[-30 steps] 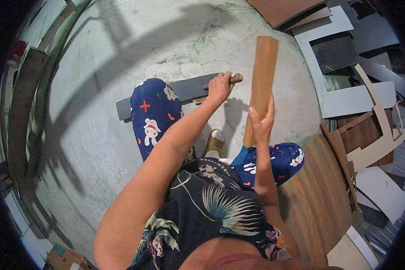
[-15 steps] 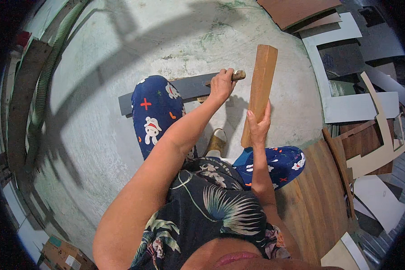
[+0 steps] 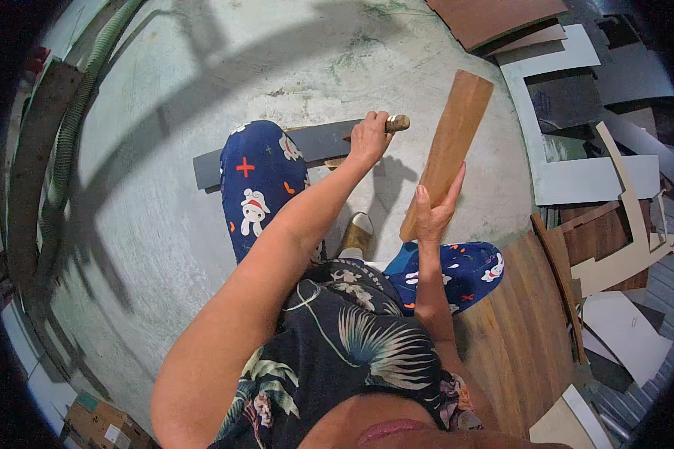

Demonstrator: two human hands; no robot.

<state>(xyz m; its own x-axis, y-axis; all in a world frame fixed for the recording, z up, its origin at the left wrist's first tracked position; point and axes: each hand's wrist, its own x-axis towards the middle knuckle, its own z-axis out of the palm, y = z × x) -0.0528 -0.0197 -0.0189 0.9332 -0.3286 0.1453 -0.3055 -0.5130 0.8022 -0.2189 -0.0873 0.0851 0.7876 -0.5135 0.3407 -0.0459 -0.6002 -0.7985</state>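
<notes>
Brown wood piece point(image 3: 453, 135), R of centre, slants w/ far end to R; R hand point(image 3: 436, 213) has its near half btwn thumb & straightish fingers, spread abt its width. L hand point(image 3: 371, 138), fingers curled tight, grips round wooden handle point(image 3: 400, 123) over R end of grey board point(image 3: 320, 142). Scrap panels point(image 3: 595, 179) far R, ribbed hose point(image 3: 92, 75) far L.

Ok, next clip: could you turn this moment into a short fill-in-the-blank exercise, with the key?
1. The right hand holds a brown block made of ____.
2. The left hand grips a rounded brown piece; the long board beside it is coloured ____.
3. The ridged hose lies toward the picture's ____ edge.

Missing words: wood; grey; left.
</notes>
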